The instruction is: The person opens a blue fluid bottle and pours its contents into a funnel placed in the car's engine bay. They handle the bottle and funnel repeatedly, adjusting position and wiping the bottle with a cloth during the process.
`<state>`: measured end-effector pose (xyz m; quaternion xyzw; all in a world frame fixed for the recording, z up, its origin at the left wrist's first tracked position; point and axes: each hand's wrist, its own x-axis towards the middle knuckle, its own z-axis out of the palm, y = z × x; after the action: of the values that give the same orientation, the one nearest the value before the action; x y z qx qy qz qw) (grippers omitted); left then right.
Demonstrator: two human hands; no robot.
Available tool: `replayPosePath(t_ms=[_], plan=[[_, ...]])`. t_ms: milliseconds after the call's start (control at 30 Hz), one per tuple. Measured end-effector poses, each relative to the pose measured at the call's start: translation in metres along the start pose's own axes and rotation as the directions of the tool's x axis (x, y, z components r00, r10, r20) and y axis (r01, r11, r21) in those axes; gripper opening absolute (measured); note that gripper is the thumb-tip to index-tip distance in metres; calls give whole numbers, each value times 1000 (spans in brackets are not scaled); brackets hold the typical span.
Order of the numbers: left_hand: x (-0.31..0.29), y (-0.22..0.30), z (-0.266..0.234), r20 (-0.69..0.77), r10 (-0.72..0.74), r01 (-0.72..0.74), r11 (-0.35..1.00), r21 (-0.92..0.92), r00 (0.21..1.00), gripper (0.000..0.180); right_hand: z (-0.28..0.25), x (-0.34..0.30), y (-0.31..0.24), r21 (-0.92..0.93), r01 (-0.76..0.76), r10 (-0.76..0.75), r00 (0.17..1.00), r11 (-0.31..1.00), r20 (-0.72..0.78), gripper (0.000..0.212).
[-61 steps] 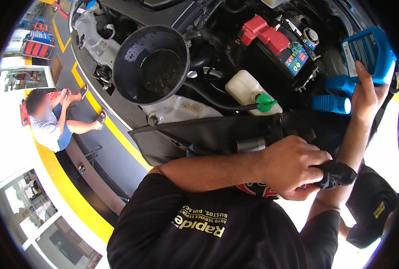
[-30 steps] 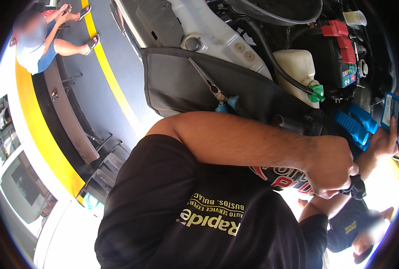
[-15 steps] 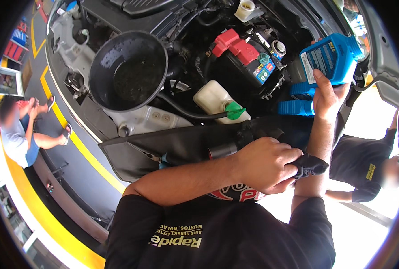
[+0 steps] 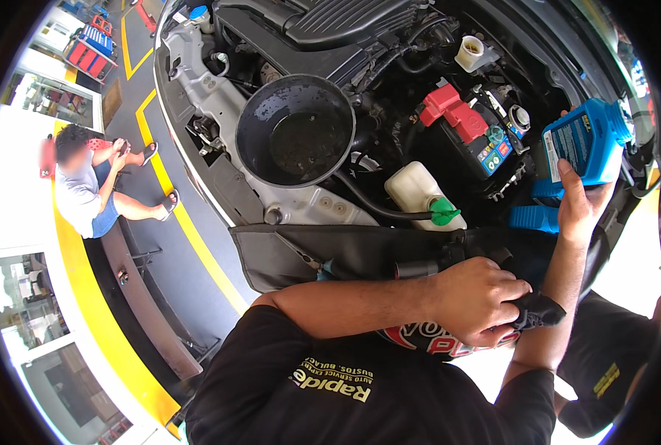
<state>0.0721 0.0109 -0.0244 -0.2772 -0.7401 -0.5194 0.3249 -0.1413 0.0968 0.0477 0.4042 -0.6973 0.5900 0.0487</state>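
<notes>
My right hand is raised at the right of the engine bay, closed around a blue plastic bottle with a printed label. Its thumb lies along the label side, and the bottle leans with its neck to the upper right. My left hand reaches across my chest and grips a bunched black cloth, which rests against my right forearm. Below the held bottle lies another blue bottle, partly hidden. A battery with a red terminal cover sits to its left.
A wide black funnel-like pan sits over the front of the engine bay. Near it is a white reservoir with a green cap. A black fender cover drapes the edge. One person sits at left; another stands at right.
The view has swung left, so the engine bay and both hands appear farther right and lower. My right hand still holds the bottle and my left the cloth.
</notes>
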Motion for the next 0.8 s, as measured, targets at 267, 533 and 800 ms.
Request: replayPosePath(t_ms=[267,533,800], plan=[[0,1,2,-2,-18,18,1000,23,1000,21,0,0,1,5,10,-10,999,1000,49,86],[0,-1,4,-12,-10,10,999,45,1000,22,4,0,-4,-45,-1,3,999,999,45,83],[2,0,-1,-17,3,-2,998,60,1000,25,9,-2,-10,-73,99,-97,995,992,28,70]])
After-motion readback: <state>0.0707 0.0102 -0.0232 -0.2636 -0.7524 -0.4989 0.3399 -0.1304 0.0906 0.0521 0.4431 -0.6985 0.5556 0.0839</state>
